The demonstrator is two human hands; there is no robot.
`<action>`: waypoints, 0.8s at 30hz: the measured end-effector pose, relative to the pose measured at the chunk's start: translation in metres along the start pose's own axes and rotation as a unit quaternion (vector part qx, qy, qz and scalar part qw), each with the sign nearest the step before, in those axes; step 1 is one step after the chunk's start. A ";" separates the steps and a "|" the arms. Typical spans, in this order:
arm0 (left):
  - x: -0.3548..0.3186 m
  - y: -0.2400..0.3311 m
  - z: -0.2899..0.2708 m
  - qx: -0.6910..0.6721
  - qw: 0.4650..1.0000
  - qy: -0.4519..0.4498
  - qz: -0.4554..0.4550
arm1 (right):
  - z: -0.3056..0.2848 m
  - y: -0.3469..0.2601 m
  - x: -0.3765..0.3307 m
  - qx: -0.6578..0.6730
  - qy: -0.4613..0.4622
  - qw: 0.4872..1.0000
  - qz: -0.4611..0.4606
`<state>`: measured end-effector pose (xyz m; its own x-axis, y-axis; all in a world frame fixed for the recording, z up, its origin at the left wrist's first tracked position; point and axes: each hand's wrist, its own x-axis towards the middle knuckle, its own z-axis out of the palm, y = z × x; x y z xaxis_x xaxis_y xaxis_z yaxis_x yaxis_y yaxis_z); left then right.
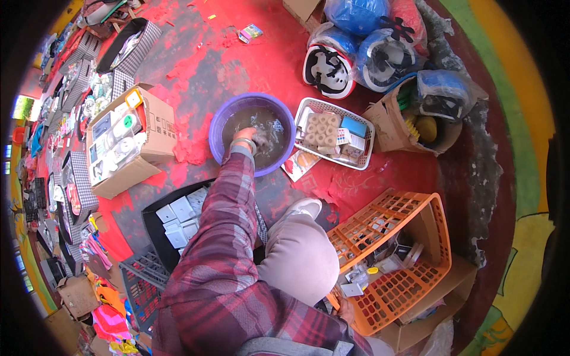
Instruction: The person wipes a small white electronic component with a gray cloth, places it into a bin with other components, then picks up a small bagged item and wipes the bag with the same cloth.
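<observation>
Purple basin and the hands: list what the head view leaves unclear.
- Left hand in the purple basin: fingers sunk in murky water, grip unreadable.
- Right hand: hidden below the plaid sleeve and knee.
- Items in the orange crate: too small to identify.

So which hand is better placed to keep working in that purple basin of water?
The left hand, probably: its plaid-sleeved arm stretches forward and the hand is already dipped in the murky water of the purple basin. The right hand isn't visible.

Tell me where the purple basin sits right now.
In the head view, the purple basin sits on the red floor at upper centre, between a cardboard box on its left and a white basket on its right.
</observation>
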<state>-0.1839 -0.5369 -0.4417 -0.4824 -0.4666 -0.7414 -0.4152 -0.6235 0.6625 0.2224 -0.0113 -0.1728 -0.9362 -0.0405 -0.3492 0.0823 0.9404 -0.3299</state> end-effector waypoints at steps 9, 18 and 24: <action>-0.120 0.062 0.015 -0.275 0.945 -0.170 0.041 | 0.006 -0.009 -0.007 0.009 0.026 0.999 0.032; -0.169 0.062 0.017 -0.456 0.862 -0.215 -0.052 | 0.009 -0.006 -0.005 0.024 0.014 0.999 0.031; -0.215 0.072 0.031 -0.415 0.887 -0.197 -0.046 | 0.011 -0.003 -0.007 0.019 0.023 0.999 0.025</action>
<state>-0.1346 -0.4619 -0.2315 -0.7754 -0.2360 -0.5858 0.1645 -0.9710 0.1734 0.2326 -0.0174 -0.1795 -0.9455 0.0219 -0.3249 0.1407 0.9273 -0.3469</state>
